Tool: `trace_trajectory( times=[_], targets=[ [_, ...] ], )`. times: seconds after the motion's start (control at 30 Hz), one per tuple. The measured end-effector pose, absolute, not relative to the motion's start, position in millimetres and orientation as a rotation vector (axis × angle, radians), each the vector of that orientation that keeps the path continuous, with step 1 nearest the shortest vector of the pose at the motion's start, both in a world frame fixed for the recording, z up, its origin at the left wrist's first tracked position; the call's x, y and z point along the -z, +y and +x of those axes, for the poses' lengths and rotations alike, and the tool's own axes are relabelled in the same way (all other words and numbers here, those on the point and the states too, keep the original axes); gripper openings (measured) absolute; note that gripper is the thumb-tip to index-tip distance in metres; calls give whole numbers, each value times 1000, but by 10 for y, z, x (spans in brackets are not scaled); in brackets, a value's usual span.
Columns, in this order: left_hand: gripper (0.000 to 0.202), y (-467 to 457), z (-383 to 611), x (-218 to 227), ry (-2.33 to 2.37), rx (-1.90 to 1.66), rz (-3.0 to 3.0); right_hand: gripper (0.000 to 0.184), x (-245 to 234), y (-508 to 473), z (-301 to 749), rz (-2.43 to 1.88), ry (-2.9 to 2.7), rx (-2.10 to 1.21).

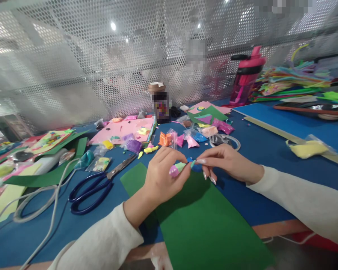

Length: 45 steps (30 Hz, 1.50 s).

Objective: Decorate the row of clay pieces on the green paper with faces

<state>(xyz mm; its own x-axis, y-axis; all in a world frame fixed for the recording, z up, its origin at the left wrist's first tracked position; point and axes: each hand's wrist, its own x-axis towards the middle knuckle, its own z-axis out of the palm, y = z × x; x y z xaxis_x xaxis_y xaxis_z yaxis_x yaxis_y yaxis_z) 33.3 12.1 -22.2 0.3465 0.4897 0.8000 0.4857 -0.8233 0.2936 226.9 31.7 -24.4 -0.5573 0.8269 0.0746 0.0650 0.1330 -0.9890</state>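
Note:
My left hand [163, 174] is closed around a small clay figure [178, 168] in pink and pale green, with blue at its right end. My right hand [227, 161] pinches at that blue end with thumb and index finger, where a bit of teal clay [193, 164] shows between the fingertips. Part of the figure is hidden by my left fingers. Both hands are above a green paper sheet [214, 221], which reaches over the table's front edge. Left of it lie scissors [92, 191] with dark blue handles, blades slightly apart.
Packets of coloured clay, such as a purple one [134, 146], lie beyond my hands near a lidded cup [160, 103]. A pink bottle [246, 78] stands at the back right. A white cable [55, 204] loops across the left. A perforated metal screen [107, 63] rises behind.

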Motion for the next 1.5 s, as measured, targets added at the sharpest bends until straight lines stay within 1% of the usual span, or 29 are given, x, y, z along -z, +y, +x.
trace_trajectory(
  times=[0.27,0.53,1.0,1.27,1.5],
  targets=[
    [6,68,334,180,980,-1372,2451,20,254,348,2285,-891,-1748,-1466],
    [4,124,337,228,955,-1245,2377,24,251,469,2347,-959,-1624,-1415],
    [6,201,328,278,999,-1327,2059,22,273,523,2358,-1012,-1387,-1539],
    [7,233,310,282,1046,-1424,1968,10,292,563,2378,-1029,-1234,-1600],
    [11,208,314,263,1040,-1465,1940,14,241,559,2373,-1054,-1179,-1616]
  ],
)
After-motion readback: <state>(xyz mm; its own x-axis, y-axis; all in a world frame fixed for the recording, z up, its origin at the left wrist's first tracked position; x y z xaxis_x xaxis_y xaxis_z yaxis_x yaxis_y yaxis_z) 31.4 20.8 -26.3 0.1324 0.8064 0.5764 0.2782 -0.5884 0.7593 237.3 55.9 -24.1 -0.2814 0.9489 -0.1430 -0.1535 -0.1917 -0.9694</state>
